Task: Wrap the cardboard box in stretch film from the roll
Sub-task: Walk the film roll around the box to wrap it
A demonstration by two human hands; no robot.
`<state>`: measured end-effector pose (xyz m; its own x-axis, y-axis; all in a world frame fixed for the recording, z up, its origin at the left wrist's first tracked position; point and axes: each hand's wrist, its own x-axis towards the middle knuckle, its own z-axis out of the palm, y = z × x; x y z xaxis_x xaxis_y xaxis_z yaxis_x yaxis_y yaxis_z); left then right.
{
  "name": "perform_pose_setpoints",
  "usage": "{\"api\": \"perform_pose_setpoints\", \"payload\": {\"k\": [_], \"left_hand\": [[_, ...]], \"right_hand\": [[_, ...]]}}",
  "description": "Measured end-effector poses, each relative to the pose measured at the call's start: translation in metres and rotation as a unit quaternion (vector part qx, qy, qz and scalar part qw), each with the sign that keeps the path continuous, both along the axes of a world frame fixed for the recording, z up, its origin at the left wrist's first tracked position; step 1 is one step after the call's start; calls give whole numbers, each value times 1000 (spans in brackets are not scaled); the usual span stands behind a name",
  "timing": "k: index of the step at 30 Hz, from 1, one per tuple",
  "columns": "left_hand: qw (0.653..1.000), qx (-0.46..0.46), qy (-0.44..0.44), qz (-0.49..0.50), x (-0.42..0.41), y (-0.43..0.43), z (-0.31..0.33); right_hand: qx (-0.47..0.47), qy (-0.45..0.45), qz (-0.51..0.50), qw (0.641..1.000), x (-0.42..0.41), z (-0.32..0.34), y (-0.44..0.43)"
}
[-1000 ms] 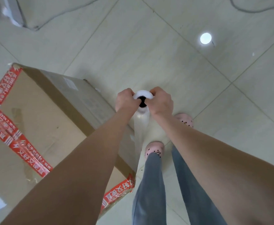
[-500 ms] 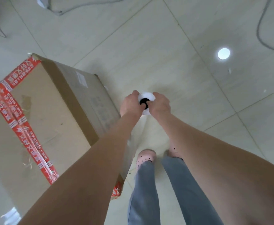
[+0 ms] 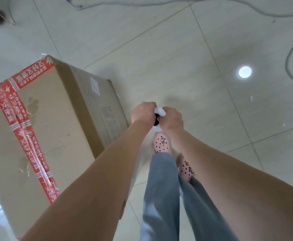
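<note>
both hands sit at the top end of the roll [image 3: 160, 111], which is held upright just beside the box [image 3: 58, 119], off its right side. left hand [image 3: 142, 113] curls round the roll's rim from the box side and right hand [image 3: 173, 119] from the other. both are clamped on it, thumbs hidden. the box stands on the floor [image 3: 177, 54] to the person's left, red tape [image 3: 26, 136] crossing its top. a thin clear sheet of film [image 3: 136, 171] seems to run down beside the left forearm toward the box; where it attaches is hidden. a glossy patch at the box's lower left corner looks like film already on.

judgement: mid-wrap, walking round the box.

risks:
- film goes slack or bunches if the roll drifts in toward the box.
- film tears, or the box drags, if pulled too hard.
- the roll tilting makes the band ride off the side.
- shoes [image 3: 161, 142] are right under the roll and cable [image 3: 289, 54] lies on the floor ahead, so there's a trip risk while stepping round.
</note>
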<state>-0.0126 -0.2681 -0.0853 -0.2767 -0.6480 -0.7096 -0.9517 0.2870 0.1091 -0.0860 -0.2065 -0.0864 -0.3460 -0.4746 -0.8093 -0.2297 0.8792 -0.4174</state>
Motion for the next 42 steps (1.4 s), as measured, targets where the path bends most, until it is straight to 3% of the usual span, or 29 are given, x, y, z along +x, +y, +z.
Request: {"api": "perform_pose_setpoints", "payload": {"k": [3, 9, 14, 17, 23, 26, 30, 34, 38, 42], "left_hand": [[999, 9, 15, 44, 7, -13, -3], [968, 11, 34, 247, 26, -40, -7], [930, 35, 17, 365, 44, -69, -6], [942, 55, 24, 331, 47, -82, -6], [990, 9, 43, 130, 29, -110, -7], [994, -8, 29, 109, 27, -118, -9], [981, 6, 40, 189, 31, -126, -12], [945, -6, 71, 320, 39, -135, -13], [897, 17, 72, 436, 56, -150, -13], [920, 67, 61, 381, 58, -159, -10]], "right_hand": [[0, 18, 21, 1000, -3, 3, -15], [-64, 64, -16, 996, 1, 1, -54], [-17, -22, -53, 998, 11, -3, -84], [-34, -19, -43, 998, 18, -6, -97], [-22, 35, 24, 999, 19, -7, -108], [-19, 59, 56, 997, 16, -6, -117], [-32, 86, 79, 993, 14, 1, -133], [-60, 114, 80, 988, 12, 2, -161], [-24, 47, 61, 997, 24, -4, -178], [-34, 30, 41, 998, 28, -6, -190]]}}
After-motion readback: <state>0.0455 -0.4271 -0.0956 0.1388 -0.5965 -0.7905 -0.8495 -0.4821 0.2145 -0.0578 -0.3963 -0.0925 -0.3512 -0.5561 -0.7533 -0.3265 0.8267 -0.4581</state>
